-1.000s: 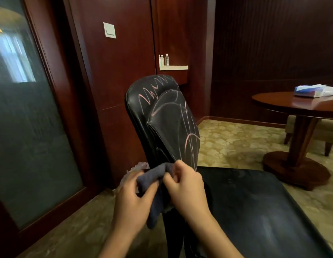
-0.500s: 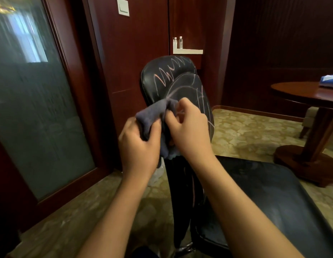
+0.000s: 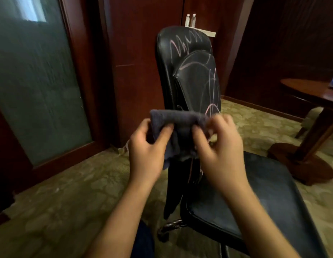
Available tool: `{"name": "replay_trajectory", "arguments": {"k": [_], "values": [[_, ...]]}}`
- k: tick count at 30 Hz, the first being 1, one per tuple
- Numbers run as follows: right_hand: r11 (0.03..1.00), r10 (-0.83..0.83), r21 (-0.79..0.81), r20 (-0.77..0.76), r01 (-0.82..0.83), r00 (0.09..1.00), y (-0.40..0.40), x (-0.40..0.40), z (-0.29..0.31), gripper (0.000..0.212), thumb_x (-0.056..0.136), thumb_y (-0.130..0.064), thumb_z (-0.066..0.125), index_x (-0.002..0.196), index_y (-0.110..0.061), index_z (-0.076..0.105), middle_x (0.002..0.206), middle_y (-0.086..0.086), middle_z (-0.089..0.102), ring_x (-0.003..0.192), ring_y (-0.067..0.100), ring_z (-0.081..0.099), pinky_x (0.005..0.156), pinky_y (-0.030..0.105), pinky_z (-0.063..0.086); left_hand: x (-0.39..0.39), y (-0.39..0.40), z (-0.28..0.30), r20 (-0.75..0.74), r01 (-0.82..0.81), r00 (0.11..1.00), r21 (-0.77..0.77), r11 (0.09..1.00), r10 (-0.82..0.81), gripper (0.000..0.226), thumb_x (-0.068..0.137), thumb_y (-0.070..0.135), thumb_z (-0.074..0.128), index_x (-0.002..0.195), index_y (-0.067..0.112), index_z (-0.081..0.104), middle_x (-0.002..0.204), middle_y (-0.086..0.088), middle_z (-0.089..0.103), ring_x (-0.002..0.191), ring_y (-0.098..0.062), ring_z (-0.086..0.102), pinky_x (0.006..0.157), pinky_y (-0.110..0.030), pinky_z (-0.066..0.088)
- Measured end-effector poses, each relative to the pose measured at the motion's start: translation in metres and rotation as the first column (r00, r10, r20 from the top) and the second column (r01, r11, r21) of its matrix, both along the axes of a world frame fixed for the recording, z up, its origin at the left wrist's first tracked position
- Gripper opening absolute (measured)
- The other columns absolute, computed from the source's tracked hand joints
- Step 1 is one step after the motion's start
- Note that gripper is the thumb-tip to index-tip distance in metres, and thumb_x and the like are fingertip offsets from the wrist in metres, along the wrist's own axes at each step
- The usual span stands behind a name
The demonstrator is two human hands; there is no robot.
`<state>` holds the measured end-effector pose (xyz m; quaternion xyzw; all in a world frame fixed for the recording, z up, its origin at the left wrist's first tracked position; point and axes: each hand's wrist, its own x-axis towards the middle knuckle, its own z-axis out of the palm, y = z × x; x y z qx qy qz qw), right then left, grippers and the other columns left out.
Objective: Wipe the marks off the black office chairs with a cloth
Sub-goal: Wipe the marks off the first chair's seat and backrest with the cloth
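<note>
Holding a dark cloth (image 3: 177, 125) up in front of the chair (image 3: 191, 75), stretched between both hands at the level of the lower backrest. Left hand (image 3: 146, 148) gripping the cloth's left end, thumb pressing on the near face and fingers curling behind. Right hand (image 3: 220, 146) pinching the right end between thumb and fingers; blurring too much to read finger detail. Cloth folding over along its top edge and hanging down between the hands. Showing pink scribble marks (image 3: 188, 44) across the upper backrest, with more pink lines running down its right side. Seat (image 3: 255, 198) lying below and right of the hands, facing right. Standing well apart at the right edge: a round wooden table (image 3: 309, 90). Two small bottles (image 3: 191, 19) sitting on a wall shelf behind the chair top.
</note>
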<state>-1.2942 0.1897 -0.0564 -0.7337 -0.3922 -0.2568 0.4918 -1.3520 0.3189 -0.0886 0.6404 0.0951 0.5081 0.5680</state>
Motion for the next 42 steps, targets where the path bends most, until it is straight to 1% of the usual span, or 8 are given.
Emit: {"name": "replay_trajectory", "arguments": {"k": [3, 8, 14, 18, 23, 28, 34, 42], "values": [[0.996, 0.088, 0.040, -0.264, -0.080, 0.960, -0.012, -0.017, -0.059, 0.018, 0.093, -0.018, 0.060, 0.081, -0.016, 0.047, 0.071, -0.007, 0.055, 0.060, 0.002, 0.050, 0.055, 0.014, 0.037, -0.007, -0.021, -0.053, -0.116, 0.018, 0.993, -0.101, 0.995, -0.029, 0.009, 0.092, 0.015, 0.069, 0.094, 0.023, 0.067, 0.085, 0.011, 0.072, 0.082, 0.000, 0.067, 0.073, -0.018, 0.049], [0.999, -0.018, -0.036, -0.458, 0.002, 0.889, -0.018, -0.017, -0.096, 0.028, 0.085, -0.016, 0.075, 0.081, -0.017, 0.048, 0.066, -0.009, 0.060, 0.061, 0.002, 0.058, 0.052, 0.011, 0.039, -0.012, -0.045, -0.094, -0.221, 0.089, 0.963, -0.277, 0.957, -0.154, 0.023, 0.085, 0.041, 0.066, 0.094, 0.021, 0.071, 0.086, 0.003, 0.075, 0.085, -0.012, 0.072, 0.078, -0.044, 0.058], [0.994, -0.070, -0.082, -0.019, 0.068, 0.997, -0.004, 0.002, -0.032, 0.031, 0.087, -0.025, 0.072, 0.089, -0.025, 0.041, 0.077, -0.010, 0.059, 0.067, 0.012, 0.061, 0.057, 0.030, 0.048, 0.018, -0.041, -0.056, -0.143, -0.094, 0.988, -0.266, 0.959, 0.057, 0.033, 0.081, 0.059, 0.066, 0.081, 0.026, 0.071, 0.073, 0.006, 0.072, 0.071, -0.011, 0.069, 0.067, -0.041, 0.056], [0.940, -0.077, -0.296, 0.308, 0.172, 0.948, 0.019, 0.021, 0.008, 0.028, 0.086, -0.021, 0.069, 0.094, -0.009, 0.046, 0.085, 0.009, 0.062, 0.073, 0.036, 0.061, 0.055, 0.045, 0.048, 0.031, -0.033, -0.037, -0.339, -0.313, 0.899, -0.060, 0.948, 0.275, 0.044, 0.090, 0.047, 0.062, 0.058, 0.017, 0.059, 0.050, 0.004, 0.054, 0.050, -0.018, 0.052, 0.048, -0.033, 0.032], [0.893, -0.114, -0.382, 0.319, 0.238, 0.941, 0.015, 0.034, -0.037, 0.024, 0.083, -0.012, 0.066, 0.092, -0.011, 0.043, 0.086, 0.013, 0.059, 0.071, 0.042, 0.059, 0.050, 0.038, 0.039, 0.033, -0.033, -0.059, -0.627, -0.348, 0.694, 0.139, 0.927, 0.355, 0.029, 0.088, 0.047, 0.064, 0.083, 0.020, 0.073, 0.078, -0.007, 0.071, 0.077, -0.034, 0.065, 0.060, -0.032, 0.040], [0.854, -0.129, -0.465, 0.245, 0.234, 0.961, 0.002, 0.027, -0.081, 0.028, 0.085, -0.016, 0.068, 0.089, -0.015, 0.041, 0.085, 0.007, 0.058, 0.067, 0.037, 0.058, 0.046, 0.041, 0.044, 0.021, -0.042, -0.088, -0.649, -0.270, 0.701, 0.143, 0.952, 0.296, 0.030, 0.085, 0.047, 0.067, 0.078, 0.018, 0.073, 0.075, -0.009, 0.070, 0.078, -0.037, 0.065, 0.058, -0.031, 0.035], [0.946, -0.069, -0.256, 0.438, 0.199, 0.896, 0.023, 0.010, 0.010, 0.019, 0.083, -0.014, 0.067, 0.093, -0.008, 0.051, 0.084, 0.008, 0.060, 0.067, 0.026, 0.055, 0.052, 0.036, 0.038, 0.020, -0.026, -0.028, -0.353, -0.340, 0.871, 0.069, 0.938, 0.341, 0.048, 0.092, 0.039, 0.061, 0.050, 0.022, 0.044, 0.045, 0.005, 0.043, 0.043, -0.009, 0.038, 0.046, -0.026, 0.019], [0.846, -0.205, -0.387, 0.399, 0.367, 0.894, 0.030, 0.028, -0.014, 0.024, 0.080, -0.008, 0.069, 0.089, -0.007, 0.047, 0.081, 0.014, 0.058, 0.060, 0.039, 0.057, 0.046, 0.034, 0.034, 0.035, -0.034, -0.040, -0.633, -0.260, 0.747, -0.001, 0.966, 0.200, 0.032, 0.091, 0.029, 0.055, 0.060, 0.018, 0.054, 0.073, -0.008, 0.066, 0.072, -0.034, 0.062, 0.057, -0.036, 0.044]]}}
